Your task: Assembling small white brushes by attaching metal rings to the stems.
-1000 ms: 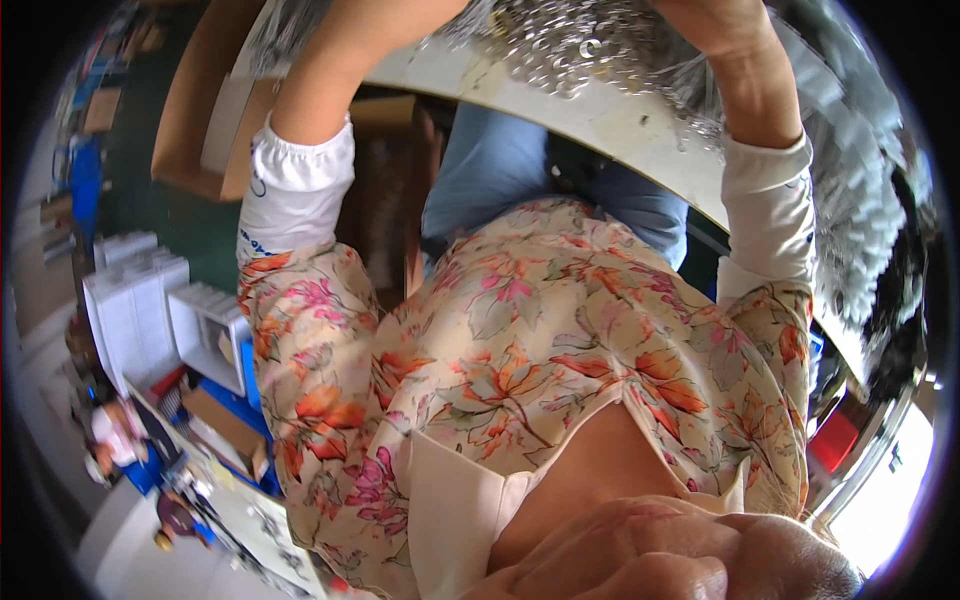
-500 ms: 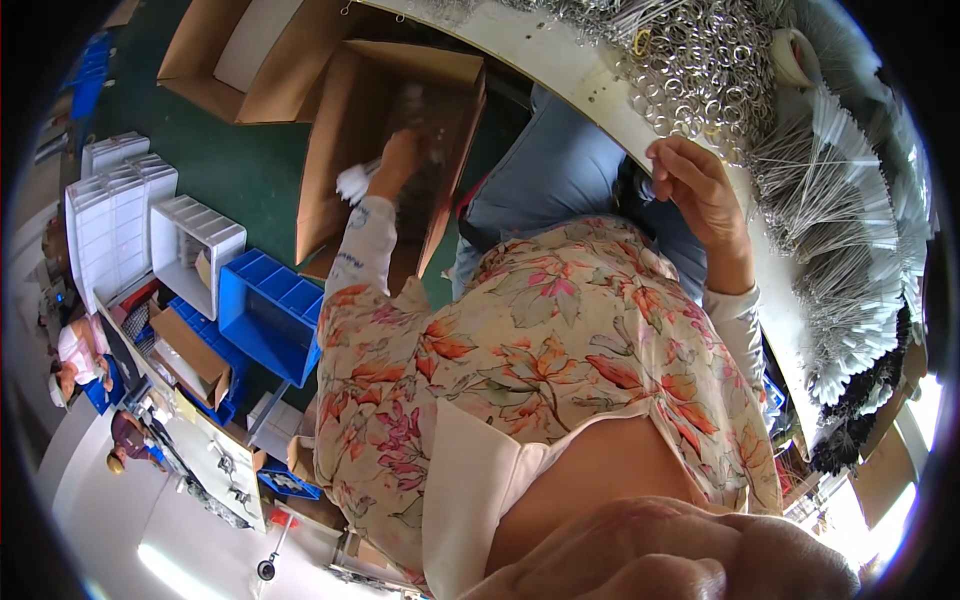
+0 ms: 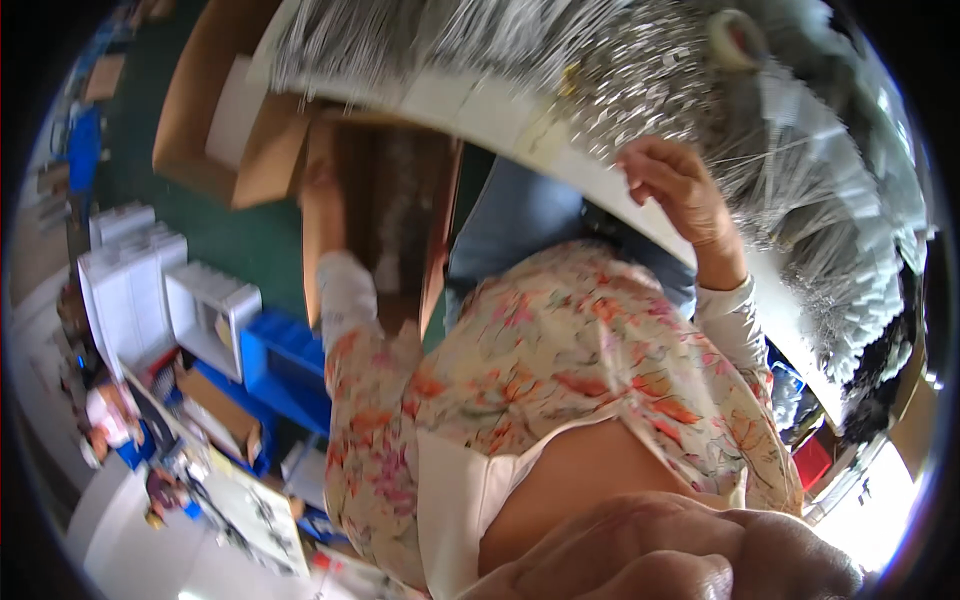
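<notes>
My left hand (image 3: 322, 192) is smeared by motion at the left wall of an open cardboard box (image 3: 322, 265); whether its fingers hold anything cannot be made out. Blurred clear-whitish items (image 3: 395, 215) lie inside that box. Over the table edge, my right hand (image 3: 672, 185) has its fingers bent toward the thumb, and anything small between them is not visible. Just beyond its fingertips spreads a heap of shiny metal rings (image 3: 650, 95). Beside the rings lie many thin wire-stemmed pieces with pale, feathery ends (image 3: 830, 190), which look like slim brushes.
The white table (image 3: 460, 105) curves across the top and right, with more wire stems (image 3: 450, 35) and a tape roll (image 3: 737, 40). Another cardboard box (image 3: 190, 150) stands farther left. White crates (image 3: 130, 290) and a blue crate (image 3: 290, 365) sit on the green floor. Two people (image 3: 112, 415) work far off.
My left hand has moved left from over the box's inside to its left wall; the white item by its wrist is no longer visible. The view has swung, bringing more wire stems in.
</notes>
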`<act>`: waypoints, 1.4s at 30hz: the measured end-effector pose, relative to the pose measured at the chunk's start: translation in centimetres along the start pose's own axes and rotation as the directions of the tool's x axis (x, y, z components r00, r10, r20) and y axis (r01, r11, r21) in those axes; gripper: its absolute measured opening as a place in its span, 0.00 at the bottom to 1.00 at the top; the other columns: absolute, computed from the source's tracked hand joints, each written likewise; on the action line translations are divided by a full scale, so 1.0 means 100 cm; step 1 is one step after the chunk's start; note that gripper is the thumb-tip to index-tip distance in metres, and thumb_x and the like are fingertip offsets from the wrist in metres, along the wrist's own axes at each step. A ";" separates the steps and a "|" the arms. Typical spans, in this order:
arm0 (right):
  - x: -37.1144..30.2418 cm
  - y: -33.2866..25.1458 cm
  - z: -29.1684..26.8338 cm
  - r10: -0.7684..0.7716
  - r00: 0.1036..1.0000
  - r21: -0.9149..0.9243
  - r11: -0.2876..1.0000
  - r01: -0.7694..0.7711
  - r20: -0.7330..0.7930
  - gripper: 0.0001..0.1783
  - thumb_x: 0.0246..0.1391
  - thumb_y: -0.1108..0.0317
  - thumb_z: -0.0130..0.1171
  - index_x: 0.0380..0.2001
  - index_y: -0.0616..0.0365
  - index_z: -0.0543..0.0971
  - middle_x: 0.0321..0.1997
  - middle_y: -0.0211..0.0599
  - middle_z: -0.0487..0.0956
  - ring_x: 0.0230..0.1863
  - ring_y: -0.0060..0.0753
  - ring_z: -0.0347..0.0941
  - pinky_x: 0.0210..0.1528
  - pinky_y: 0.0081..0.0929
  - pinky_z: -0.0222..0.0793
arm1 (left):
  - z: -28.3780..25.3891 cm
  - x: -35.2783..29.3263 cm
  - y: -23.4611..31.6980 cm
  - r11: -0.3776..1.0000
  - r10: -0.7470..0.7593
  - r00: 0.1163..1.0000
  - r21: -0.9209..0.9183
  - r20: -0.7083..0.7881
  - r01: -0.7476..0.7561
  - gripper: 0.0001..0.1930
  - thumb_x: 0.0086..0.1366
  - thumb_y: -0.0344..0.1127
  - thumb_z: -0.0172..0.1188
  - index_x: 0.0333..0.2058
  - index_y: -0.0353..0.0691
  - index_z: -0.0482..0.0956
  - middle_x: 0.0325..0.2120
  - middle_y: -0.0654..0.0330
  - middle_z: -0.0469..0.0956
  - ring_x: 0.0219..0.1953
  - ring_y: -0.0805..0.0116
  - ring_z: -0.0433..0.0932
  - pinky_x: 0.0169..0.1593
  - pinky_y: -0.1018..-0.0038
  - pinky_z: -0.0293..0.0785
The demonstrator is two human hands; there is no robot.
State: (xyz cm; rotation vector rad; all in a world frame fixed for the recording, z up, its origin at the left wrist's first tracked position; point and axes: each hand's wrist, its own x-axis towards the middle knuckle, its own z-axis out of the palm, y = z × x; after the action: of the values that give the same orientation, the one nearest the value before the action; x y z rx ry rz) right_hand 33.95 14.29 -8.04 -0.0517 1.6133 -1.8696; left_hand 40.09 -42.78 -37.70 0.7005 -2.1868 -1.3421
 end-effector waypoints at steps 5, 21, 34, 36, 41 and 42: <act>-0.007 -0.036 -0.032 -0.196 0.981 -0.116 0.974 0.193 -0.015 0.10 0.55 0.67 0.56 0.36 0.62 0.79 0.27 0.25 0.76 0.27 0.13 0.66 0.29 0.14 0.62 | 0.107 0.033 0.345 0.814 0.578 0.813 -0.022 -0.071 -0.581 0.11 0.64 0.36 0.54 0.40 0.34 0.77 0.36 0.58 0.79 0.35 0.72 0.76 0.41 0.76 0.72; -0.048 -0.152 -0.245 -0.361 0.804 -0.764 0.622 -0.171 -0.473 0.10 0.54 0.64 0.54 0.30 0.58 0.79 0.19 0.26 0.75 0.18 0.17 0.69 0.20 0.16 0.65 | 0.386 0.149 0.505 0.317 0.433 0.576 0.481 0.693 -0.817 0.11 0.53 0.44 0.60 0.31 0.45 0.80 0.34 0.53 0.79 0.40 0.51 0.77 0.42 0.61 0.72; 0.075 -0.117 -0.315 -0.169 0.728 -0.492 0.832 -0.256 -0.664 0.11 0.47 0.62 0.59 0.18 0.56 0.79 0.14 0.26 0.73 0.13 0.15 0.66 0.12 0.14 0.58 | 0.365 0.100 0.573 0.781 0.615 0.667 -0.438 0.420 -0.445 0.14 0.64 0.37 0.54 0.43 0.34 0.72 0.29 0.59 0.73 0.25 0.77 0.70 0.25 0.81 0.73; 0.087 -0.113 -0.323 -0.201 0.715 -0.490 0.843 -0.221 -0.669 0.11 0.48 0.63 0.59 0.19 0.57 0.79 0.15 0.26 0.74 0.13 0.14 0.66 0.12 0.15 0.58 | 0.366 0.088 0.577 0.831 0.554 0.573 -0.367 0.604 -0.417 0.13 0.60 0.41 0.59 0.37 0.37 0.77 0.25 0.65 0.72 0.17 0.85 0.61 0.15 0.85 0.52; 0.070 -0.121 -0.395 -0.297 0.698 -0.522 0.843 -0.129 -0.652 0.09 0.48 0.63 0.60 0.25 0.58 0.82 0.16 0.27 0.74 0.15 0.21 0.66 0.19 0.21 0.62 | 0.435 0.054 0.564 0.767 0.442 0.354 -0.143 0.824 -0.625 0.16 0.52 0.48 0.66 0.26 0.39 0.81 0.16 0.71 0.70 0.15 0.83 0.60 0.18 0.81 0.54; 0.084 -0.159 -0.307 -0.511 0.421 -0.572 0.820 -0.022 -0.749 0.08 0.48 0.65 0.60 0.27 0.58 0.81 0.16 0.28 0.73 0.15 0.21 0.65 0.18 0.22 0.60 | 0.412 0.068 0.553 0.664 0.410 0.409 0.041 0.815 -0.747 0.15 0.52 0.45 0.66 0.24 0.38 0.81 0.15 0.69 0.73 0.16 0.80 0.66 0.22 0.79 0.61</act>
State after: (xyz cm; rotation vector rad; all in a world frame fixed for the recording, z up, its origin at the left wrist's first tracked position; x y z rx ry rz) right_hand 6.91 37.16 -4.30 0.6127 2.9868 -1.6745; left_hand -0.77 1.59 -3.49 -0.7221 -2.9748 -0.8100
